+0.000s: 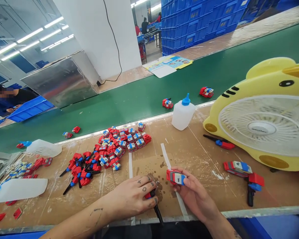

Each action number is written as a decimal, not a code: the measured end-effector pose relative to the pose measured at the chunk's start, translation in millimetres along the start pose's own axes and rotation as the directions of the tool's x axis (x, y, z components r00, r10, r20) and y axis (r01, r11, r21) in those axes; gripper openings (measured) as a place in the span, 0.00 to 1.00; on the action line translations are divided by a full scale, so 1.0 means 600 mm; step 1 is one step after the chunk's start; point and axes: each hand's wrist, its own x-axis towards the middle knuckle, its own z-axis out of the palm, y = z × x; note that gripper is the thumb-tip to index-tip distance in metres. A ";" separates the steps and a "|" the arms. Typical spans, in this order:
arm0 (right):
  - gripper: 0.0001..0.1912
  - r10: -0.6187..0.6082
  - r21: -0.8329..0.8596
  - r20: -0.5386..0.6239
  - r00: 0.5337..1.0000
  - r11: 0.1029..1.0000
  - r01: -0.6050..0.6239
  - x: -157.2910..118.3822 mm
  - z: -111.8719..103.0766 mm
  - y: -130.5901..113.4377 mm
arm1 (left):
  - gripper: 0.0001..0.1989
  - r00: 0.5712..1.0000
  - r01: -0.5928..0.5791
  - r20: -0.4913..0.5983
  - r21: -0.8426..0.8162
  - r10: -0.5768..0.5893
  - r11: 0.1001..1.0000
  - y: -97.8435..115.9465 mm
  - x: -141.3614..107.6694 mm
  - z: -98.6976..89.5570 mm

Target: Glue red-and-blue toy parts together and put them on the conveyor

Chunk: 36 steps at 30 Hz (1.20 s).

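Observation:
My right hand (198, 194) pinches a small red, white and blue toy vehicle (176, 177) between thumb and fingers, just above the table. To its left, my left hand (136, 196) is closed around a red toy part with a black barrel (158, 212); the fingers hide most of it. Wet spots mark the cardboard-covered table (149, 162) between two strips of white tape. Beyond my left hand lies a heap of similar toy vehicles (119, 142). Adjoining it is a pile of red and blue parts with black barrels (82, 169).
At right stands a yellow duck-shaped fan (244, 116), with a toy vehicle (238, 167) and a barrelled part (254, 186) before it. A white squeeze bottle (183, 114) stands near the green conveyor belt (114, 106). More bottles (20, 190) lie left. Another person (12, 99) sits across the belt.

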 end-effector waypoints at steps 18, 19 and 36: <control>0.29 -0.320 -0.763 0.327 0.889 0.466 0.448 0.019 0.026 0.016 | 0.21 0.506 0.043 -0.083 -0.992 -0.859 0.121 0.029 -0.022 0.096; 0.29 -0.358 -0.792 0.389 0.849 0.340 0.507 0.021 0.033 0.011 | 0.20 0.488 0.029 -0.073 -0.995 -0.870 0.100 0.030 -0.017 0.096; 0.32 -0.569 -0.893 0.422 0.706 -0.127 0.432 0.103 0.066 -0.048 | 0.42 0.462 0.554 -0.271 -0.655 -0.844 0.514 -0.259 0.178 -0.013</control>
